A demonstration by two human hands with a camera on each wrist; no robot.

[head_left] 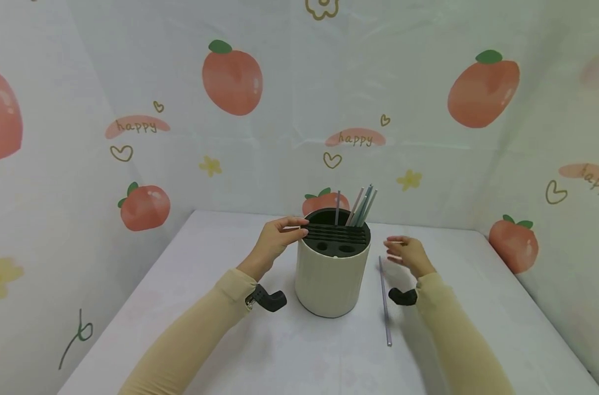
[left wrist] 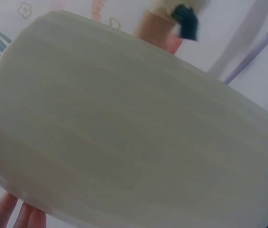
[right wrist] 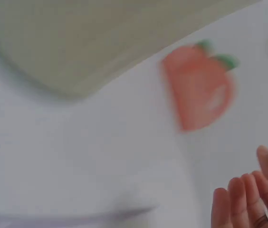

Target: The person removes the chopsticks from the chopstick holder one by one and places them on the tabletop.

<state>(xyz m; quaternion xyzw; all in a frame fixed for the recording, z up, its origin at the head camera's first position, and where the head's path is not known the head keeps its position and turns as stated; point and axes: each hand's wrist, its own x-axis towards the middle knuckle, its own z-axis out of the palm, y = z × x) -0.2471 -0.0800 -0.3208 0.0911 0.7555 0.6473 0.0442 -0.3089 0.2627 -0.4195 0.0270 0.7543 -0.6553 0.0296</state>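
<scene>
A cream, ribbed pen holder (head_left: 331, 285) stands upright on the white table, topped by a black slotted insert (head_left: 336, 235). Several slim sticks (head_left: 363, 209) in pink, teal and pale tones lean in its rear opening. At the holder's left rim, my left hand (head_left: 278, 241) touches it with fairly straight fingers; the left wrist view shows its fingertips (left wrist: 27, 216) beside the holder's wall. My right hand (head_left: 407, 253) hovers to the right with fingers extended and nothing in them. Below that hand, a slim purple stick (head_left: 385, 307) lies on the table, its exact kind unclear.
Behind the white table (head_left: 220, 236) hangs a pale backdrop printed with red fruit (head_left: 232, 82), hearts and flowers. Black wrist mounts (head_left: 270, 299) sit on both wrists over beige sleeves (head_left: 195, 334).
</scene>
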